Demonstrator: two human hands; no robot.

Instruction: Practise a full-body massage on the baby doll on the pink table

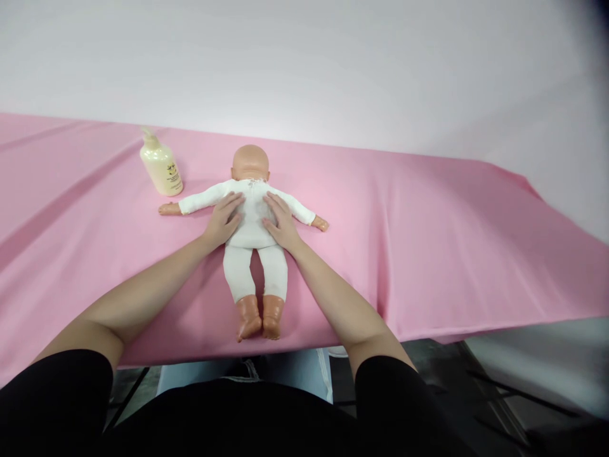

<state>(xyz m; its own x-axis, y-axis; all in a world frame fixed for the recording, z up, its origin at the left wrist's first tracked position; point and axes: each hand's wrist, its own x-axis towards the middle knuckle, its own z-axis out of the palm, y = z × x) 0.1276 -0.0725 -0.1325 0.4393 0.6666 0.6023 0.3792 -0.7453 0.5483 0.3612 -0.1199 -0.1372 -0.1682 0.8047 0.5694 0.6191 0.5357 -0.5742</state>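
We see the doll (252, 219) lying at the middle of the pink-draped counter (428, 241), its long axis running straight away from us, head far, feet near. Our 2 hands rest open and flat on its torso, left hand (224, 219) and right hand (281, 221) equally near. A lotion bottle (160, 165) stands beyond its outstretched arm, left.

A plain pink fabric table cover (428, 241) spreads under a plastic baby doll (252, 235) with peach-tan skin and a white one-piece suit; a faint pale print near its collar may be a pattern, too small to tell. The cream-yellow plastic pump bottle (160, 166) bears a small yellow-and-dark label. The wall behind is plain white. The person's short sleeves are black.
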